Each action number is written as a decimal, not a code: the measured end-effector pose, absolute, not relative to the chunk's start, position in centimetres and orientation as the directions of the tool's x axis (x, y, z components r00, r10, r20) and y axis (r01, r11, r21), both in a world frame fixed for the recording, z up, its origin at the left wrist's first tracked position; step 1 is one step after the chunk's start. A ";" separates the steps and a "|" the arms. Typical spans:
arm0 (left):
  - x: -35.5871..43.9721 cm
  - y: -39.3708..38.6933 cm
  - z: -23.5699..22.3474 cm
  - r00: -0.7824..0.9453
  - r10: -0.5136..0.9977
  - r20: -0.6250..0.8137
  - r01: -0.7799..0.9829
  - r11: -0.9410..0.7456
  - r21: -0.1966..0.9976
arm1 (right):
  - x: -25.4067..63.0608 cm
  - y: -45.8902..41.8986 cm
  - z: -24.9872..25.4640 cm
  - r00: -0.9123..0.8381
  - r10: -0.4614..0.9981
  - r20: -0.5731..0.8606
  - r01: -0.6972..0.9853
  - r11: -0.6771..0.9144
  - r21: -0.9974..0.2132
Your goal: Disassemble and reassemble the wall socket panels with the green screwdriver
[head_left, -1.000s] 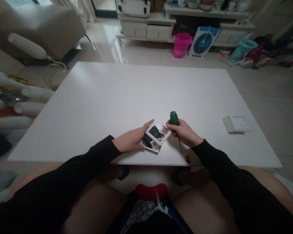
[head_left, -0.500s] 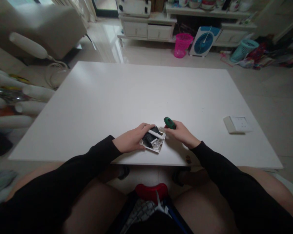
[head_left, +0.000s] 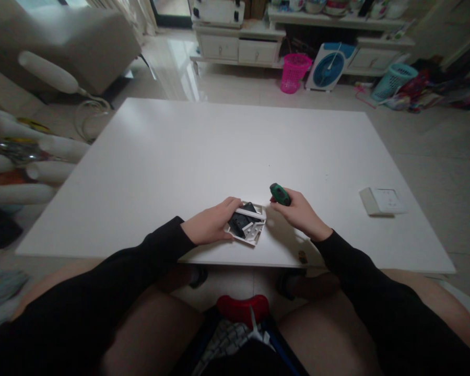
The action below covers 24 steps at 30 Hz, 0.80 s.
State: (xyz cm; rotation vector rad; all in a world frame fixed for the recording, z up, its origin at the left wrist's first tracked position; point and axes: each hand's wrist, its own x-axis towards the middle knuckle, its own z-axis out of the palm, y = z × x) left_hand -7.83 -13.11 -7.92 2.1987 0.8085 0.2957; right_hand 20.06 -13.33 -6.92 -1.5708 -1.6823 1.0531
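Observation:
My left hand [head_left: 211, 223] is closed on the left side of a white wall socket plate [head_left: 254, 239], which lies back up near the front edge of the table. Inside its frame are a black part and several white pieces. In my right hand [head_left: 295, 211] is a screwdriver [head_left: 280, 194] with a green and black handle. That hand is raised to the right of the plate, apart from it, and the screwdriver's shaft cannot be made out. A small dark orange piece [head_left: 302, 256] lies at the table's front edge.
On the right of the white table [head_left: 203, 151] lies a second white socket [head_left: 386, 201] against a pale box. Beyond the table stand a pink basket [head_left: 293, 75], a blue and white fan [head_left: 329, 68] and a cabinet [head_left: 256, 51]. White padded rods [head_left: 49, 172] are at the left.
My right hand has moved a little right and away from the socket plate, with the screwdriver in it. My left hand and the plate stay in place.

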 end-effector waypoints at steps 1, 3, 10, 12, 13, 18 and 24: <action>-7.9 -13.0 -8.0 0.776 0.630 -0.031 0.454 -0.523 0.721 | 20.0 -13.4 -6.9 -0.122 0.989 -0.088 0.511 -0.014 -0.860; -7.9 -12.9 -8.0 0.780 0.626 -0.019 0.459 -0.551 0.697 | 20.0 -13.4 -6.8 -0.133 0.987 -0.088 0.506 -0.009 -0.863; -7.8 -12.9 -7.7 0.767 0.642 -0.011 0.496 -0.581 0.645 | 19.6 -14.1 -6.8 -0.266 0.958 -0.104 0.456 0.029 -0.889; -7.9 -12.8 -7.5 0.768 0.640 -0.025 0.498 -0.572 0.651 | 19.4 -14.4 -6.9 -0.309 0.946 -0.102 0.451 0.051 -0.891; -7.9 -12.7 -7.3 0.771 0.636 -0.033 0.496 -0.567 0.658 | 19.4 -14.5 -7.0 -0.322 0.942 -0.096 0.450 0.063 -0.891; -8.5 -12.0 -6.4 0.768 0.636 -0.071 0.504 -0.533 0.680 | 19.4 -14.6 -6.9 -0.333 0.941 -0.065 0.474 0.108 -0.874; -9.0 -11.1 -5.5 0.747 0.660 -0.072 0.544 -0.545 0.638 | 19.5 -14.5 -6.7 -0.303 0.951 -0.064 0.507 0.104 -0.856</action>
